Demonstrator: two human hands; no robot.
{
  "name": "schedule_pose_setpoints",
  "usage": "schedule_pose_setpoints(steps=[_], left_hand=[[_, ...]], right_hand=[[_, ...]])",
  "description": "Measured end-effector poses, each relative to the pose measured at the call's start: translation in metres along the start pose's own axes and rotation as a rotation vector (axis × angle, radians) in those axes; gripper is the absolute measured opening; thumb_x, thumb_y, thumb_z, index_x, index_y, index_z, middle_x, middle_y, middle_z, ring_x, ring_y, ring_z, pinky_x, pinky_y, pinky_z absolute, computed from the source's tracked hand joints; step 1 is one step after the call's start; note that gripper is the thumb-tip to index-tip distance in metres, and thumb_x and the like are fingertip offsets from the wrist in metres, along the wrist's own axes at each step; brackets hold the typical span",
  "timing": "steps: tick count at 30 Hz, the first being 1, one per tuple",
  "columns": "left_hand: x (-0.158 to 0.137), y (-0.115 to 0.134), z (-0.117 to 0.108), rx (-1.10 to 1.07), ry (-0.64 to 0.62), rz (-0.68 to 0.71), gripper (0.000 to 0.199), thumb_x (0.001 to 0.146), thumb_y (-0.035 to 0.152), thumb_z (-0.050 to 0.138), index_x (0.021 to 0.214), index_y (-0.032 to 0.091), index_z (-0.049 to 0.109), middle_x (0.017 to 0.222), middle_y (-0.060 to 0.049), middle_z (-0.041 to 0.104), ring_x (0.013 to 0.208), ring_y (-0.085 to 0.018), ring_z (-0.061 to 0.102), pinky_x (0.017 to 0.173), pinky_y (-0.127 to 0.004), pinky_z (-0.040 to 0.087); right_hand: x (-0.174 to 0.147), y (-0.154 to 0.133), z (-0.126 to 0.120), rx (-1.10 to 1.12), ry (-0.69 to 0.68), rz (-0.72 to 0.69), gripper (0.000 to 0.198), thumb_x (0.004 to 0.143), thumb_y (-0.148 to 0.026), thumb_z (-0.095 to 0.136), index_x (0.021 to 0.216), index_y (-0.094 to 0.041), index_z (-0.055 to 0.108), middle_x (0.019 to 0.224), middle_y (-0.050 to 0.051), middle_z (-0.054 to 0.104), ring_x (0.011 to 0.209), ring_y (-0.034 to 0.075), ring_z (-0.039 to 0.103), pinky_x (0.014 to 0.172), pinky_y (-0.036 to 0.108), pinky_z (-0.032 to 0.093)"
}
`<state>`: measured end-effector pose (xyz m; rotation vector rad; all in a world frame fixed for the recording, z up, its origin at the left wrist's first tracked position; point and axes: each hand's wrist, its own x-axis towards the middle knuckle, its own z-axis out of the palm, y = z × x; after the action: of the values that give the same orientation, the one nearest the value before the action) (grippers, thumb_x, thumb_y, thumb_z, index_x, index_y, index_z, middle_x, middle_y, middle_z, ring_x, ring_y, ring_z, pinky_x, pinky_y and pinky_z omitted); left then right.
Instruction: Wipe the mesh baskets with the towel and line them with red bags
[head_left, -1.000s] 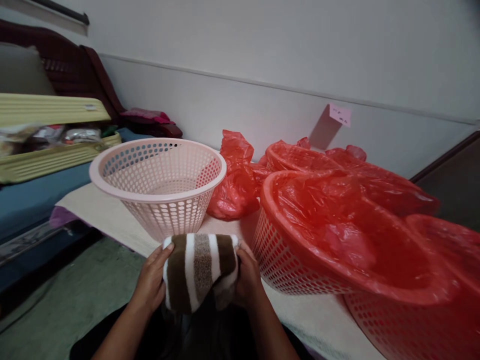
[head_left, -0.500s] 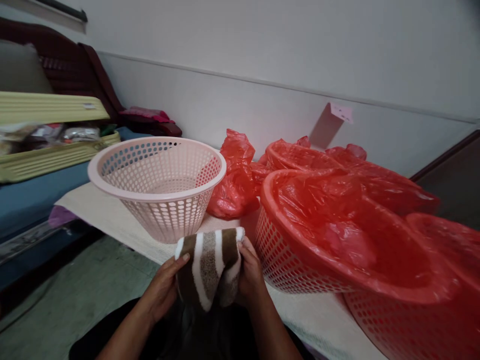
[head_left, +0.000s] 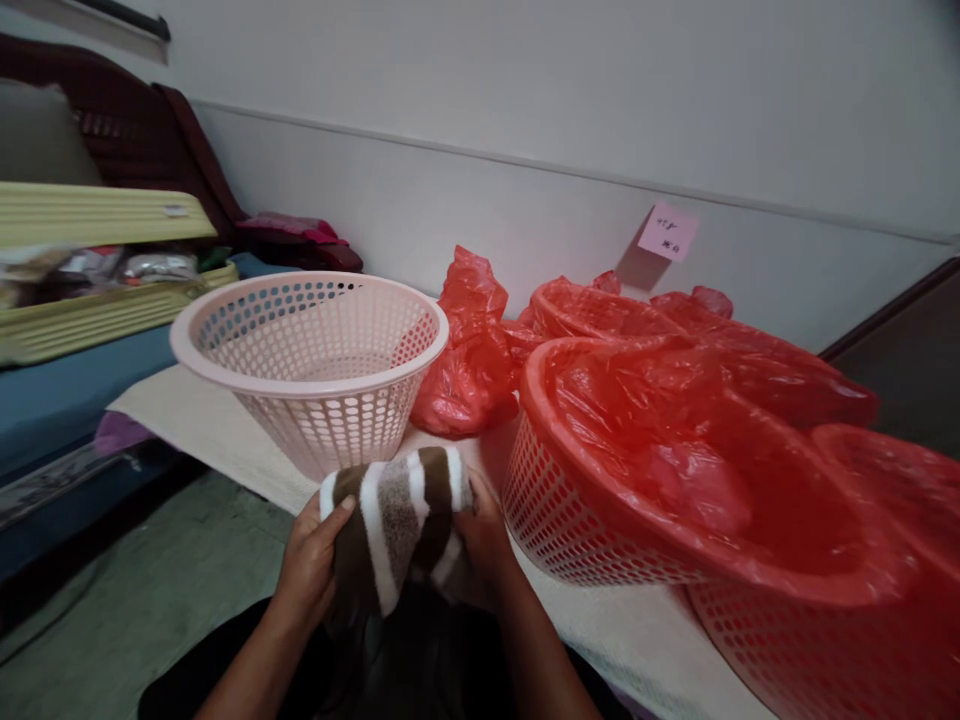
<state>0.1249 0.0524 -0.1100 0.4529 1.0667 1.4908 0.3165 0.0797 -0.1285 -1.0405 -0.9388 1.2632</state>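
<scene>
While a pale pink basket (head_left: 319, 385) stands at left, the left hand (head_left: 309, 555) grasps one side of a brown, white and gray striped cloth (head_left: 394, 515) at near center and the right hand (head_left: 484, 540) grips the other. Red-lined baskets (head_left: 555, 510) crowd the right; a red plastic bag (head_left: 466, 375) sits beyond the cloth, before the far wall (head_left: 450, 90).

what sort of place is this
Probably a bedroom in a home: there is what looks like a dark red headboard, a grey pillow in front of it, and a blue mattress-like surface.
</scene>
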Motion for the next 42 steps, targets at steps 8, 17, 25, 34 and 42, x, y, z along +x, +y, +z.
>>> schedule_pose_setpoints(steps=[8, 17, 25, 34, 42], left_hand=[[-0.006, 0.001, 0.003, 0.15, 0.014, 0.183, 0.061, 0.069, 0.04, 0.082, 0.121, 0.021, 0.058, 0.109, -0.005, 0.073, 0.104, -0.026, 0.068, 0.087, -0.032, 0.055], [0.002, -0.008, -0.003, 0.274, -0.088, 0.07, 0.058, 0.071, 0.043, 0.08, 0.121, 0.019, 0.061, 0.111, -0.008, 0.074, 0.11, -0.028, 0.067, 0.091, -0.033, 0.053], [0.001, -0.008, -0.004, 0.182, -0.11, -0.02, 0.065, 0.064, 0.032, 0.084, 0.123, 0.019, 0.062, 0.108, -0.007, 0.076, 0.106, -0.029, 0.069, 0.091, -0.035, 0.054], [-0.005, -0.007, -0.014, 0.22, -0.146, 0.097, 0.078, 0.059, 0.025, 0.084, 0.131, 0.022, 0.056, 0.123, -0.008, 0.071, 0.122, -0.031, 0.06, 0.099, -0.033, 0.05], [-0.005, 0.006, -0.003, 0.169, 0.066, 0.177, 0.075, 0.057, 0.028, 0.082, 0.127, 0.023, 0.054, 0.107, -0.004, 0.074, 0.098, -0.025, 0.069, 0.078, -0.027, 0.055]], right_hand=[[0.0, -0.005, -0.007, 0.276, -0.007, 0.006, 0.051, 0.064, -0.01, 0.056, 0.112, -0.026, 0.064, 0.108, 0.0, 0.073, 0.096, 0.022, 0.067, 0.085, 0.034, 0.052], [-0.005, -0.015, -0.007, 0.457, 0.05, 0.143, 0.054, 0.065, -0.015, 0.066, 0.118, -0.028, 0.062, 0.105, 0.001, 0.074, 0.091, 0.022, 0.07, 0.078, 0.033, 0.054], [-0.01, -0.009, -0.005, 0.406, -0.103, 0.236, 0.046, 0.083, -0.037, 0.066, 0.128, -0.028, 0.06, 0.118, 0.004, 0.071, 0.105, 0.024, 0.067, 0.083, 0.036, 0.054], [-0.007, 0.007, -0.01, 0.17, -0.038, 0.236, 0.064, 0.071, -0.028, 0.08, 0.131, -0.031, 0.058, 0.146, 0.004, 0.053, 0.125, 0.025, 0.057, 0.101, 0.04, 0.048], [-0.011, -0.01, 0.002, 0.378, 0.02, 0.165, 0.049, 0.07, -0.019, 0.071, 0.117, -0.032, 0.063, 0.098, 0.0, 0.074, 0.078, 0.02, 0.069, 0.07, 0.032, 0.054]])
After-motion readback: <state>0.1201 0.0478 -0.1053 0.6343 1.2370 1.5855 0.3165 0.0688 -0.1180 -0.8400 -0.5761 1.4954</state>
